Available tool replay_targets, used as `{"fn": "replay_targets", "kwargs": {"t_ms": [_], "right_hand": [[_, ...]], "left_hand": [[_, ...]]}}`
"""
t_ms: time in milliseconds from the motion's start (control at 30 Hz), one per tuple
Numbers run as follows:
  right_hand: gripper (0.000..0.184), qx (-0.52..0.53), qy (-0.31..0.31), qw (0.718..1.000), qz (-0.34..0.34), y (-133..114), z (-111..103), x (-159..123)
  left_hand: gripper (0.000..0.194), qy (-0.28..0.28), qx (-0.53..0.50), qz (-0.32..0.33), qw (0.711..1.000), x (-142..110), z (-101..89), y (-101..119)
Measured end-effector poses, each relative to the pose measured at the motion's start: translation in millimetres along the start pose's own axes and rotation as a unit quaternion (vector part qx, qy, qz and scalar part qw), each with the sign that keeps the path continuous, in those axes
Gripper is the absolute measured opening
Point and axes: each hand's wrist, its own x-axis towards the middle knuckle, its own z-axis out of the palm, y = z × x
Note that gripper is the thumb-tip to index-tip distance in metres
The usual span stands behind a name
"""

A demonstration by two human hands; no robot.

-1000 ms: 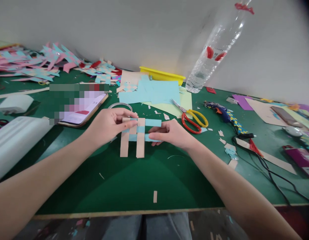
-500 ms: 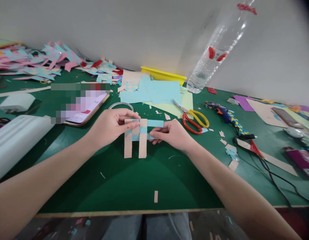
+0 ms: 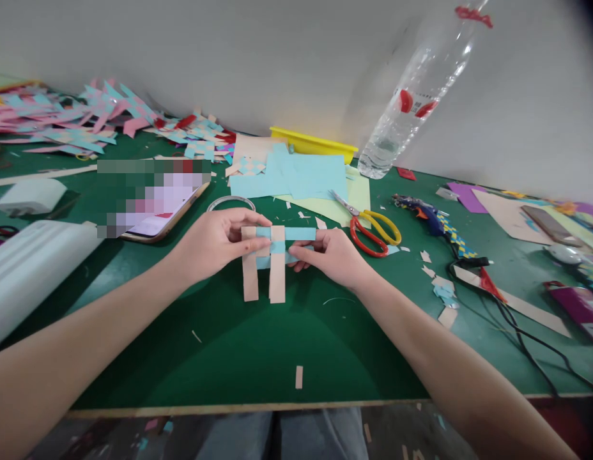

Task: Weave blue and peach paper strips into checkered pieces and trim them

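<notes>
Above the green tabletop I hold up a piece of woven paper strips [image 3: 278,271], with beige strips hanging down and light blue strips running across. My left hand [image 3: 215,246] pinches its upper left part between thumb and fingers. On the other side my right hand [image 3: 332,255] is closed on the blue strips' right ends, thumb at the lower one. The upper blue strip sticks out straight to the right. Part of the weave is covered by my left fingers. Scissors [image 3: 368,223] with red and yellow handles lie beyond my right hand.
A tilted plastic bottle [image 3: 397,115] leans at the back wall. Blue paper sheets [image 3: 306,176] lie by a yellow tray [image 3: 315,145]. A phone [image 3: 162,211] is at left, woven strips [image 3: 85,118] are heaped behind it, and black cables [image 3: 512,319] run at right.
The woven strips have shifted slightly right and tilted a little. My right thumb and fingers have moved up a bit along the lower blue strip. My left hand keeps its pinch.
</notes>
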Motion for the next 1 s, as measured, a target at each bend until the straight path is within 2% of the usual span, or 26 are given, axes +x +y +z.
{"fn": "replay_targets", "kwargs": {"t_ms": [167,333,500,567,600,667,700,767,900,1000], "right_hand": [[0.026,0.036,0.006,0.999,0.009,-4.8,1.5,-1.9],[0.045,0.138,-0.032,0.99,0.006,-5.8,1.5,-1.6],[0.06,0.279,-0.093,0.954,0.049,-4.0,3.2,1.4],[0.055,0.321,-0.107,0.939,0.055,-2.7,6.8,2.3],[0.046,0.33,-0.102,0.937,0.05,-1.9,9.2,2.4],[0.025,0.313,-0.085,0.945,0.033,-0.5,14.6,1.7],[0.021,0.289,-0.075,0.954,0.021,-0.2,17.2,0.9],[0.026,0.231,-0.067,0.971,-0.007,-0.8,21.7,-1.6],[0.03,0.157,-0.057,0.985,-0.043,-4.0,27.1,-6.1],[0.024,0.101,0.004,0.993,-0.056,-3.2,29.0,-6.6]], "left_hand": [[0.033,0.023,-0.053,-0.036,0.998,-0.1,0.4,1.8],[0.039,0.079,-0.147,-0.073,0.983,1.0,1.5,-1.1],[0.044,0.132,-0.269,-0.116,0.947,4.4,3.3,-8.6],[0.042,0.158,-0.315,-0.118,0.928,5.5,4.2,-8.3],[0.039,0.17,-0.339,-0.117,0.918,5.8,4.7,-6.9],[0.032,0.181,-0.389,-0.123,0.895,5.8,6.2,-2.4],[0.028,0.176,-0.411,-0.131,0.885,5.5,7.3,0.4],[0.021,0.167,-0.442,-0.14,0.87,4.2,9.9,5.1],[0.024,0.121,-0.431,-0.131,0.884,0.6,16.2,6.6],[0.025,0.113,-0.418,-0.131,0.892,-1.0,19.7,2.5]]}}
